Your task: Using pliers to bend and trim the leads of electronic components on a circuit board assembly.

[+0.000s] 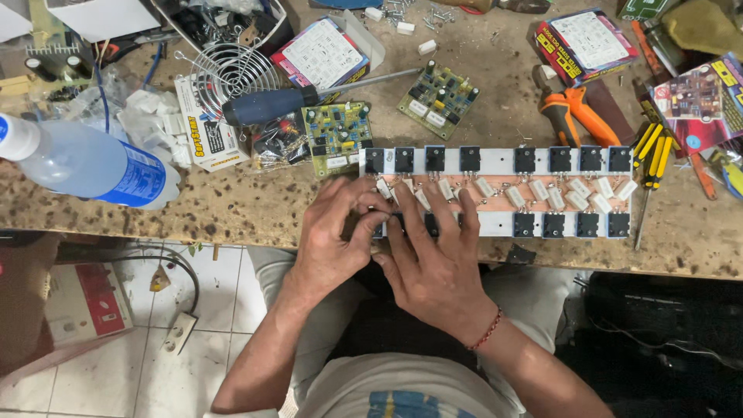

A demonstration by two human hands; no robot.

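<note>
Both hands are working at the near-left end of a long transistor board [495, 190], right at the bench edge. The left hand [334, 232] is pinching its thumb and fingertips [370, 203] together on something small at the board's lower left corner; what sits in that pinch is too small to make out. The right hand [433, 263] is lying flat, fingers spread over the board's left end and pressing down, apparently steadying the strip so it does not skid while the other hand is fiddling. It is not gripping anything, just bearing on the board.

The board is lying lengthwise along the front of the wooden workbench [255, 205], close to the person's lap, which is keeping the work within easy reach of both wrists. Black square transistors are running in a row along each long side, with white block resistors angled down the copper middle.

Further back, things are pushed out of the way but within arm's length: two small green circuit boards [337, 135], a blue-handled screwdriver [279, 104] lying across a wire fan guard [232, 70], orange-handled pliers [576, 112] just behind the board's right half, yellow-handled screwdrivers [654, 155] off its right end. A clear water bottle [85, 162] is lying on its side at the far left, overhanging the bench edge.
</note>
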